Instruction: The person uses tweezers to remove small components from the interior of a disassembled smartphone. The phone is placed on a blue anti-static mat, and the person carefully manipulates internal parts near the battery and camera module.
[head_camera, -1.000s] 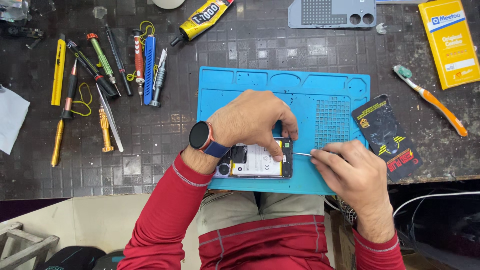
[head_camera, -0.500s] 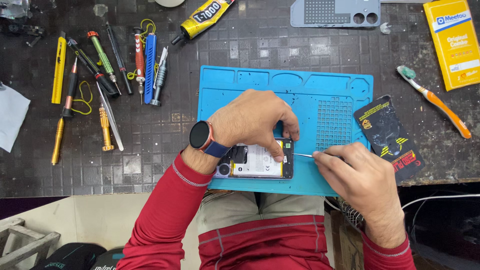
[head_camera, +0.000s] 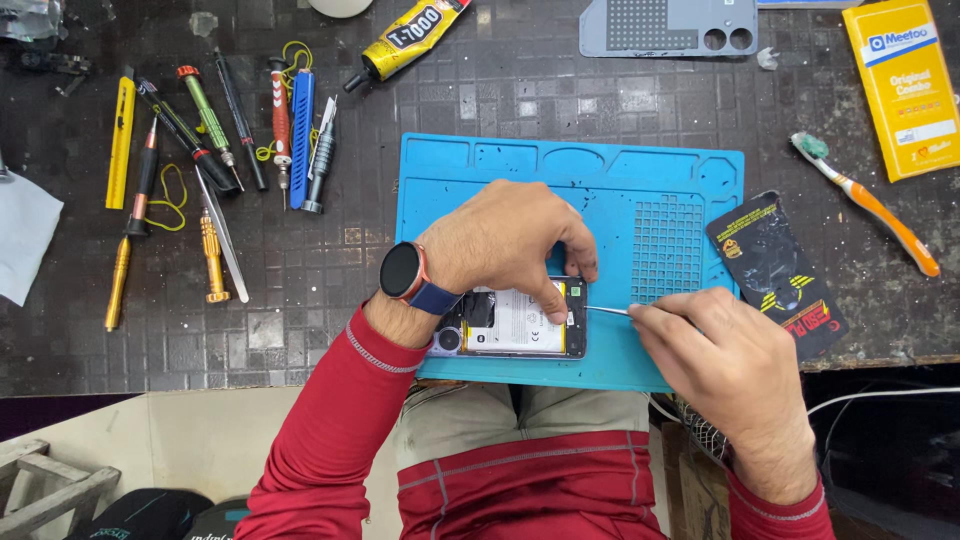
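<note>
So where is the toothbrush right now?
In the head view, the orange-and-white toothbrush lies diagonally on the dark table at the right, between the blue mat and the yellow box, above the black packet.

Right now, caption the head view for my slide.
Left hand steadies an opened phone on a blue repair mat; right hand works thin metal tool at its edge.

Glue tube (head_camera: 408, 41), toothbrush (head_camera: 868, 203), screwdrivers (head_camera: 210, 118).
</note>
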